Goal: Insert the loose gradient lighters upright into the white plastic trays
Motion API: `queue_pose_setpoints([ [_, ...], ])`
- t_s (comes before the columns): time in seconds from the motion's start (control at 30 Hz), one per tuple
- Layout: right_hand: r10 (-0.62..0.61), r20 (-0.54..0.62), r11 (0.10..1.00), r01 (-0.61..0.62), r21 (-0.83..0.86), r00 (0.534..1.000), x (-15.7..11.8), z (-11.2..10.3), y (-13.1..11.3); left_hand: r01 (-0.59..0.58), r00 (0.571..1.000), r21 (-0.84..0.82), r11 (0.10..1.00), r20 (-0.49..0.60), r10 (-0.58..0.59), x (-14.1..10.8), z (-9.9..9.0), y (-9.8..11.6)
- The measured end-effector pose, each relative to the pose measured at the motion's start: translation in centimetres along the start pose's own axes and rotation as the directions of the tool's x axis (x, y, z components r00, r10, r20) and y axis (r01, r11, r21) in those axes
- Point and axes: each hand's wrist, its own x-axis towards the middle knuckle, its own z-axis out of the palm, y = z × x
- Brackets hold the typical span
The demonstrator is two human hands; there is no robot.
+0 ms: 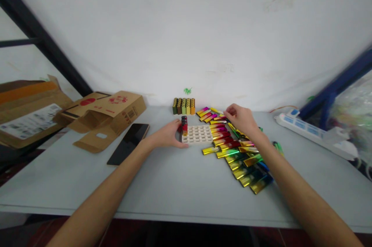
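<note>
A white tray with rows of holes (199,134) lies on the grey table. Red lighter-like pieces (184,125) stand upright at its left edge. My left hand (169,134) is at that edge, thumb and fingers apart around the tray's left side; whether it grips the tray is unclear. Many shiny pieces in yellow, pink, red and green (228,153) lie spread to the right of the tray. Over their far end is my right hand (240,118), its fingers bent and pinched together; what they hold, if anything, is too small to make out.
Behind the tray stands a block of upright pieces (184,106). A black phone (128,144) and opened cardboard boxes (112,113) are on the left. A white power strip (315,134) lies on the right. The wall (186,37) rises behind the table (174,185).
</note>
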Motion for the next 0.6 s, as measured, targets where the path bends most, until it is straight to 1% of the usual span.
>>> queue_pose_setpoints([
  [0.03, 0.051, -0.012, 0.996, -0.052, -0.072, 0.999, 0.3, -0.2, 1.4, 0.004, 1.000, 0.004, 1.000, -0.001, -0.004, 0.0, 0.0, 0.0],
  [0.07, 0.084, 0.005, 0.988, -0.083, -0.128, 0.996, 0.5, -0.4, 2.7, 0.006, 1.000, 0.007, 1.000, -0.001, -0.006, 0.0, 0.0, 0.0],
  [0.1, 0.087, 0.027, 0.982, -0.082, -0.169, 0.996, 0.7, -0.4, 3.6, 0.007, 1.000, 0.008, 1.000, 0.000, -0.007, 0.0, 0.0, -0.1],
  [0.13, 0.058, 0.052, 0.979, -0.047, -0.196, 0.997, 0.8, -0.3, 4.3, 0.007, 1.000, 0.006, 1.000, 0.000, -0.007, 0.0, 0.1, -0.1],
  [0.17, 0.002, 0.089, 0.978, 0.016, -0.209, 0.996, 0.9, -0.1, 4.8, 0.007, 1.000, 0.003, 1.000, -0.002, -0.007, 0.0, 0.1, -0.1],
  [0.2, -0.072, 0.131, 0.973, 0.098, -0.210, 0.989, 0.9, 0.1, 4.9, 0.006, 1.000, -0.001, 1.000, -0.005, -0.006, -0.1, 0.1, -0.1],
  [0.27, -0.225, 0.221, 0.945, 0.267, -0.186, 0.949, 1.1, 0.8, 4.8, 0.008, 1.000, -0.005, 1.000, -0.005, -0.008, -0.1, 0.0, 0.0],
  [0.3, -0.272, 0.261, 0.929, 0.324, -0.179, 0.926, 1.1, 1.1, 4.5, 0.012, 1.000, -0.004, 1.000, -0.004, -0.012, -0.1, 0.0, 0.0],
  [0.33, -0.292, 0.294, 0.917, 0.353, -0.183, 0.910, 1.2, 1.4, 4.3, 0.016, 1.000, -0.002, 1.000, -0.002, -0.016, -0.1, 0.0, 0.1],
  [0.4, -0.269, 0.328, 0.909, 0.351, -0.224, 0.906, 1.3, 1.8, 3.9, 0.021, 1.000, 0.001, 1.000, 0.003, -0.021, -0.2, 0.0, 0.2],
  [0.47, -0.239, 0.329, 0.907, 0.331, -0.260, 0.914, 1.3, 1.7, 3.9, 0.024, 1.000, 0.000, 1.000, 0.006, -0.024, -0.2, 0.0, 0.3],
  [0.5, -0.243, 0.322, 0.907, 0.332, -0.259, 0.915, 1.2, 1.6, 3.9, 0.024, 1.000, 0.000, 1.000, 0.007, -0.024, -0.2, 0.0, 0.3],
  [0.6, -0.295, 0.284, 0.920, 0.351, -0.172, 0.912, 0.7, 0.9, 4.3, 0.016, 1.000, -0.004, 1.000, 0.002, -0.016, -0.2, 0.0, 0.2],
])
